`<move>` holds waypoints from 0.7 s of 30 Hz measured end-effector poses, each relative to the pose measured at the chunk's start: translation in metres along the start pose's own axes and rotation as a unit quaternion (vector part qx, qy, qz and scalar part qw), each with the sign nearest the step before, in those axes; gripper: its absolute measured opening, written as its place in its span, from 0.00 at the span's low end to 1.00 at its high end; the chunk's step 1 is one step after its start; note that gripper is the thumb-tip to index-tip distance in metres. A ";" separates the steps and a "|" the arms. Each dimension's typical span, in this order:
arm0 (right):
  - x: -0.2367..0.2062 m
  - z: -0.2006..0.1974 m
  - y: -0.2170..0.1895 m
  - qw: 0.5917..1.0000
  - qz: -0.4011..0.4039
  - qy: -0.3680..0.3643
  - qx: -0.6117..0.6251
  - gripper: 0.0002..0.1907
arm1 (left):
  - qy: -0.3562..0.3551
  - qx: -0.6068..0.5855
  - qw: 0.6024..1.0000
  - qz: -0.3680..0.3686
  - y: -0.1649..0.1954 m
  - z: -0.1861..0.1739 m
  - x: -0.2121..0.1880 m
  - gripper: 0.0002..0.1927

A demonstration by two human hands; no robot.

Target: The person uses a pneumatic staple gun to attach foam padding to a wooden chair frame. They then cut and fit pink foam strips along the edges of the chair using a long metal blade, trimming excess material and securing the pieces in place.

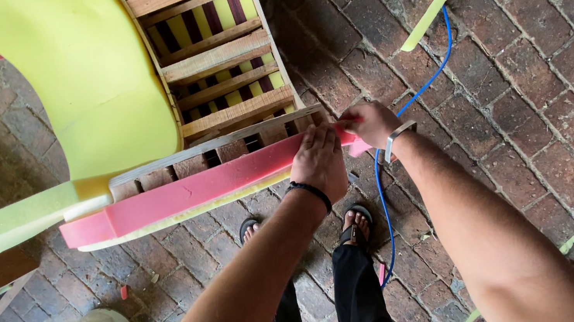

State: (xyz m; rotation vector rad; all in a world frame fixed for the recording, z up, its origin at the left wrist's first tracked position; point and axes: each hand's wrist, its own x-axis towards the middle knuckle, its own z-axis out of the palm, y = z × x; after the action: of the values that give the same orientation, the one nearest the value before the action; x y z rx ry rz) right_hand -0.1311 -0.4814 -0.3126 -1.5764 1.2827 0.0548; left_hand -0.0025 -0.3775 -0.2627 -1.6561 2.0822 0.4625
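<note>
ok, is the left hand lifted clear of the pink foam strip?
No, the left hand presses flat on the pink foam strip along the wooden frame, while the right hand pinches its end.

A long pink foam strip (183, 195) lies flat along the front rail of a slatted wooden chair frame (217, 55), backed by a thin yellow foam layer, its right end bent round the frame's corner.

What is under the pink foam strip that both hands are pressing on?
Under the pink foam strip a thin yellow foam layer shows along its lower edge. The left hand and right hand cover the strip's end.
</note>
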 end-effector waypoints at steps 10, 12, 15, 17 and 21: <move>0.022 0.011 0.013 0.996 -0.073 0.023 -0.042 0.12 | -0.037 0.114 0.992 0.033 0.003 -0.010 0.002 0.36; 0.021 0.015 0.010 1.000 -0.019 0.006 -0.005 0.14 | -0.074 0.145 0.985 0.063 0.002 -0.012 0.004 0.34; 0.021 0.020 0.003 0.997 0.068 -0.020 0.043 0.16 | -0.112 0.176 0.975 0.076 0.001 -0.009 0.007 0.33; 0.023 0.023 0.000 0.996 0.083 -0.012 0.037 0.16 | -0.084 0.137 0.986 0.038 0.003 -0.006 0.010 0.39; 0.009 0.022 0.022 0.988 0.128 -0.021 -0.089 0.17 | -0.098 0.121 0.987 0.032 0.009 -0.005 0.003 0.40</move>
State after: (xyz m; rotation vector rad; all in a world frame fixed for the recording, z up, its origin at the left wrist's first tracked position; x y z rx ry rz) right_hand -0.1318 -0.4689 -0.3429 -1.5410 1.4731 0.3723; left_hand -0.0127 -0.3806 -0.2605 -1.3530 1.9632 0.3619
